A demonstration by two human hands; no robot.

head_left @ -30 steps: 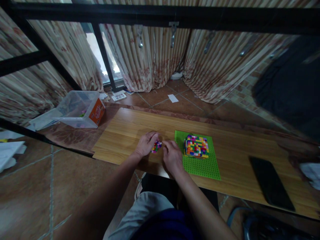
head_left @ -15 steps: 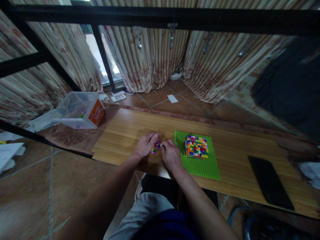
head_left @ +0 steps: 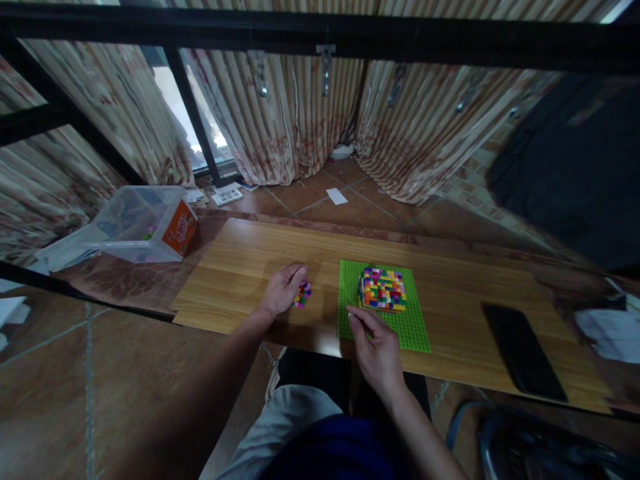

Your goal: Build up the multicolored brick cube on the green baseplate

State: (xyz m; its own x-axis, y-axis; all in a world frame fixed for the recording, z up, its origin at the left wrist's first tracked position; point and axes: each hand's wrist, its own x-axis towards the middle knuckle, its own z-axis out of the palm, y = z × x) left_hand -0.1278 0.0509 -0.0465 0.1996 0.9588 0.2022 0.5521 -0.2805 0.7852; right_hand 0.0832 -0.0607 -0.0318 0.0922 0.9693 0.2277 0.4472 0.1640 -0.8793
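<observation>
My left hand [head_left: 284, 291] rests on the wooden board, its fingers curled and held together. Against its right side lies a small pile of colourful building bricks [head_left: 303, 295]; whether anything is inside the fingers is hidden. My right hand [head_left: 377, 343] is over the front of the green baseplate [head_left: 420, 327], thumb and fingers pinched at a tiny pale brick [head_left: 349, 308]. Just beyond those fingers, a boxy block of multicoloured bricks [head_left: 383, 289] stands on the baseplate.
A black phone-like slab [head_left: 523, 350] lies on the board's right part. At the left stands a clear plastic bin [head_left: 135, 250] with an orange label. Crumpled white paper [head_left: 607, 333] lies to the right. Curtains and a dark frame bar are beyond the board [head_left: 260, 243].
My right hand has moved right from the brick pile to the front of the baseplate. My left hand stays beside the pile. The view has shifted slightly.
</observation>
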